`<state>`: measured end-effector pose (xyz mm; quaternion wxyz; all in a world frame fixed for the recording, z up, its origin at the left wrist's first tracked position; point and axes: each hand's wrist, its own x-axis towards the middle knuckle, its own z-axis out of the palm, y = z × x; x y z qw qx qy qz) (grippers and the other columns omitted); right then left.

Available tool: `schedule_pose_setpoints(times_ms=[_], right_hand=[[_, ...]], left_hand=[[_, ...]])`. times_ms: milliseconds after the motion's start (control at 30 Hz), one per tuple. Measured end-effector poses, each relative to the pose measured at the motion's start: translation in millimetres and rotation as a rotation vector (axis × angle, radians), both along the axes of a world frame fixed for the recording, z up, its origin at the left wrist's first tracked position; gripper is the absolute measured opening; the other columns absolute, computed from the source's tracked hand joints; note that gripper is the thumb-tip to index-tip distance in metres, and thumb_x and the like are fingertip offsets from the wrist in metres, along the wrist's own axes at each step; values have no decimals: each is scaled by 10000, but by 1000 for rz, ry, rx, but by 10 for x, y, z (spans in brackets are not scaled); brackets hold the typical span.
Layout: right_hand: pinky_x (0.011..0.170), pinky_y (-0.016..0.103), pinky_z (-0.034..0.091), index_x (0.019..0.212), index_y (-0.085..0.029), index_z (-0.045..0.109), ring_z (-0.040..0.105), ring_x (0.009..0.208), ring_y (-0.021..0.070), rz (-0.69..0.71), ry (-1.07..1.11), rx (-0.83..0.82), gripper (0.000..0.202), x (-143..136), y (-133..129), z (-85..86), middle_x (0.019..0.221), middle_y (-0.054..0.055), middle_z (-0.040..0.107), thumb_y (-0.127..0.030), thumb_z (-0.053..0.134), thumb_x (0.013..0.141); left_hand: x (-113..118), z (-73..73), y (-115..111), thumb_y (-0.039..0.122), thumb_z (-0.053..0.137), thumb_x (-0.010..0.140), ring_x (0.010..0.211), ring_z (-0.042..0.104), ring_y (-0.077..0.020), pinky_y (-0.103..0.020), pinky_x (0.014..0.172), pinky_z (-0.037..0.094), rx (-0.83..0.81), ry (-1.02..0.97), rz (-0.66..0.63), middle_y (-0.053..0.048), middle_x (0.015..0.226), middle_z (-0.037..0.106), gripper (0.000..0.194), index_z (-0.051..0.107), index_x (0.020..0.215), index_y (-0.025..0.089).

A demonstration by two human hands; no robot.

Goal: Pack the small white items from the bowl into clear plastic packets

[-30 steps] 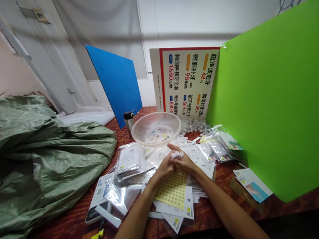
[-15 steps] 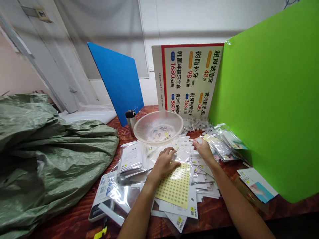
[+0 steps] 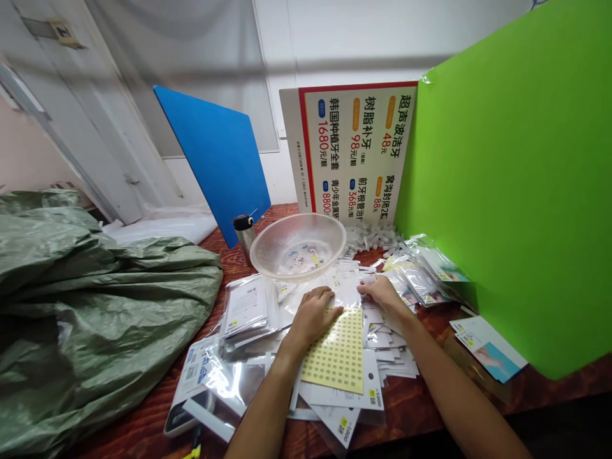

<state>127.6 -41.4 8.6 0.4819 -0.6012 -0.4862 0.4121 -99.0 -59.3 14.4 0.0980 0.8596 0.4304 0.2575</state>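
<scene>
Standing along the right side of a reddish-brown worktop (image 3: 136, 427), a large green panel (image 3: 516, 191) meets a Chinese price board (image 3: 356, 146) at the far edge. A crumpled green tarp (image 3: 134, 319) lies at left, and a blue board (image 3: 215, 159) stands near the far left corner. Between the boards, a wide translucent basin (image 3: 268, 255) shows small coloured bits at its bottom; whether they lie inside or beneath is unclear. Clear sleeves (image 3: 246, 309) of white cards lie left of centre, and shiny clear packs (image 3: 425, 280) with printed cards sit at right. A yellow sheet (image 3: 337, 363) of small round stickers lies on white cards near the front edge, at the middle. The left hand (image 3: 310, 317) is open, palm down, its thumb on the sheet's top edge. The right hand (image 3: 385, 294) has curled, closed fingers at the white papers beyond the sheet; what it grips cannot be told. A steel bottle (image 3: 246, 241) stands beside the basin; small white pieces (image 3: 373, 237) lie heaped before the board, whose sideways lettering includes 1680元, 98元 and 48元.
</scene>
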Motion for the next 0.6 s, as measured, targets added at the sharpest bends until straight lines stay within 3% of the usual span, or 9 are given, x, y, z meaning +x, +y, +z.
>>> schedule_pose_setpoints(times_ms=[133, 300, 600], right_hand=[[460, 238, 319, 589, -189, 553, 414, 470, 104, 35, 176, -80, 250, 34, -54, 97, 501, -45, 510, -315, 768, 566], [450, 233, 305, 566, -179, 562, 428, 470, 98, 130, 222, -172, 215, 29, -92, 195, 512, -30, 530, -299, 740, 582], [401, 241, 265, 505, -207, 502, 400, 423, 106, -79, 284, -145, 169, -17, -25, 96, 437, -37, 473, -202, 651, 586]], left_hand=[[9, -6, 4, 379, 607, 953, 1254, 574, -295, -473, 1084, 443, 19, -2, 9, -122, 1326, 637, 336, 633, 1224, 184], [17, -28, 12, 383, 582, 963, 1243, 582, -294, -475, 1076, 457, 50, 8, 5, -117, 1325, 637, 329, 632, 1230, 197], [12, -15, 13, 392, 545, 979, 1267, 568, -280, -468, 1096, 445, 36, 22, 15, -103, 1353, 622, 347, 616, 1261, 204]])
